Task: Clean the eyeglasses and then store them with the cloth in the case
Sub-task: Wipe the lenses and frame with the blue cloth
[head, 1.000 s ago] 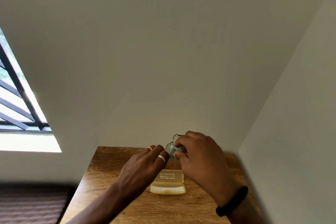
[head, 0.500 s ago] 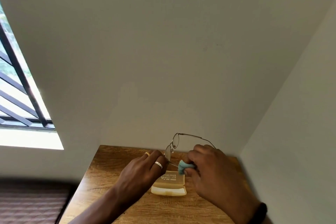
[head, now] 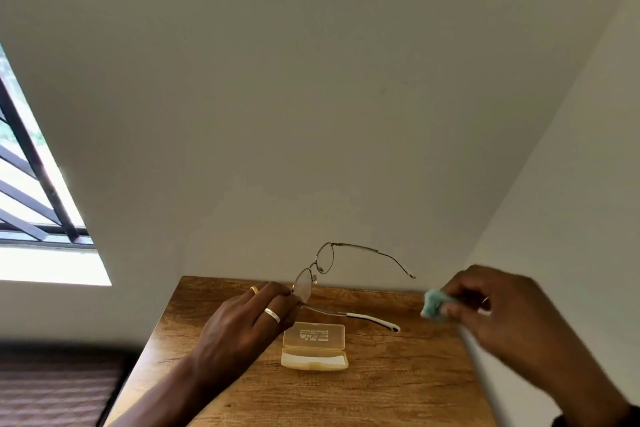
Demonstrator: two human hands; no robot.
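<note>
Thin metal-framed eyeglasses [head: 320, 269] hang in the air above the table with both temples unfolded toward the right. My left hand [head: 254, 317], with two rings, pinches them at the nearer lens's edge. My right hand [head: 498, 312] is off to the right, apart from the glasses, with a small bunched teal cloth [head: 431, 307] held in its fingertips. A pale yellow translucent case [head: 313, 345] lies open on the wooden table [head: 381, 392], below and between my hands, with nothing visible inside.
The table fits into a corner: a wall runs along its far edge and another along its right edge. A barred window [head: 34, 191] is at the left. Dark flooring [head: 52, 392] lies beyond the table's left edge.
My right hand slid rightward with the cloth along the nearer temple and came off its tip. Both temples now show unfolded. My left hand kept its hold.
</note>
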